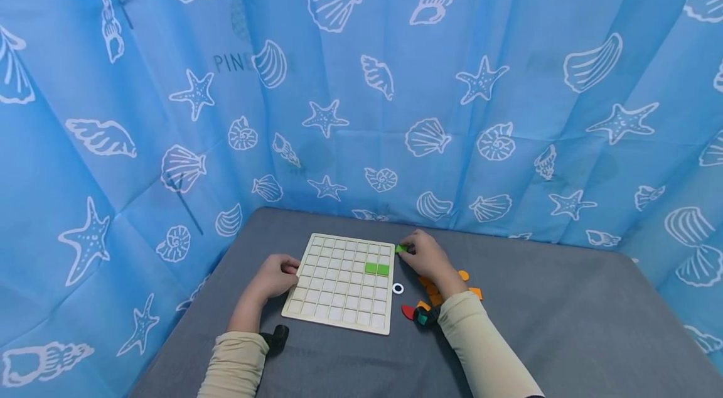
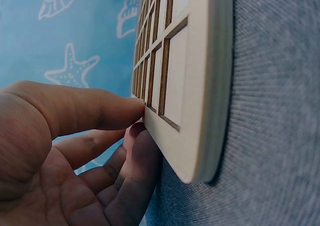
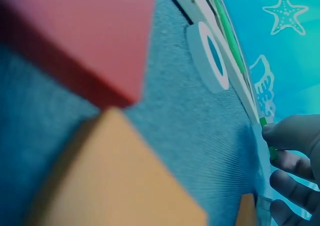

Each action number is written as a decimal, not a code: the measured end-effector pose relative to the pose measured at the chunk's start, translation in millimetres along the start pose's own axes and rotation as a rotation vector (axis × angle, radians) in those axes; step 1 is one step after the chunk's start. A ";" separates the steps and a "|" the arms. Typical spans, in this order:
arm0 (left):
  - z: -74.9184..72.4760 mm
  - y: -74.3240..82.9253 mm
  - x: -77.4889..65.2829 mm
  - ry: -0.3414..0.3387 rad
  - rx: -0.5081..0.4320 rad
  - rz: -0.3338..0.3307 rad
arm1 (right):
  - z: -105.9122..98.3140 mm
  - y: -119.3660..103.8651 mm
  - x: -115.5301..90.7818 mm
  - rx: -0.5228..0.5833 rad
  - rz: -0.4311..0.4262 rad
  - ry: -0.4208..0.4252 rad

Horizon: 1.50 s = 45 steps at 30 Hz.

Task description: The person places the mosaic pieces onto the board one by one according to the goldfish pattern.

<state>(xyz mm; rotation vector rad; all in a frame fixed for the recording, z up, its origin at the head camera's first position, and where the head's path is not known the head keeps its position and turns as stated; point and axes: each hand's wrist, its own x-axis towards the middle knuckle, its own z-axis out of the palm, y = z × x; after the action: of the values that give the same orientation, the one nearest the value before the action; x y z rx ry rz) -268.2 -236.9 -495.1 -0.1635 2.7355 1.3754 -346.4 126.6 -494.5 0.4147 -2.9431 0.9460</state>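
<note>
One grip (image 1: pixel 425 254) (the right) pinches a green piece (image 1: pixel 400 248) beside the board (image 1: pixel 334 284).

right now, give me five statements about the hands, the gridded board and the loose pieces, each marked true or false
1. The right hand pinches a small green piece. True.
2. The left hand is at the left edge of the pale wooden gridded board. True.
3. Two bright green squares fill cells in the board's bottom row. False: the green squares sit side by side in its upper half, by the right edge.
4. A round white piece with a dark ring lies on the board. False: it rests on the grey fabric, right of the board.
5. A red piece lies beside an orange piece. True.
</note>
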 end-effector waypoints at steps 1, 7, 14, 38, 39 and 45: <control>0.4 0.1 0.1 0.002 0.002 -0.004 | -0.7 -0.4 -0.7 -0.001 0.001 0.004; 2.4 -0.3 1.5 0.008 0.009 -0.016 | -2.3 -5.6 -3.1 -0.014 -0.014 0.026; 2.0 0.9 0.1 0.010 0.000 -0.015 | 4.5 -19.9 -7.5 0.091 -0.082 -0.003; 0.4 1.2 -0.3 0.002 0.006 -0.008 | 33.3 -40.1 -8.7 0.133 -0.189 -0.083; 0.6 1.2 -0.1 0.002 0.007 -0.009 | 33.4 -40.5 -8.3 0.133 -0.184 -0.083; 1.1 0.5 0.8 0.004 0.008 -0.010 | 32.9 -42.9 -7.7 0.129 -0.162 -0.080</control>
<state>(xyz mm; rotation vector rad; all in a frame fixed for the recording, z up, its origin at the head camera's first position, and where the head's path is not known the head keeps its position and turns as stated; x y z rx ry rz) -269.0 -235.8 -495.5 -0.1792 2.7388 1.3630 -326.0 76.0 -497.7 0.7000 -2.8718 1.1258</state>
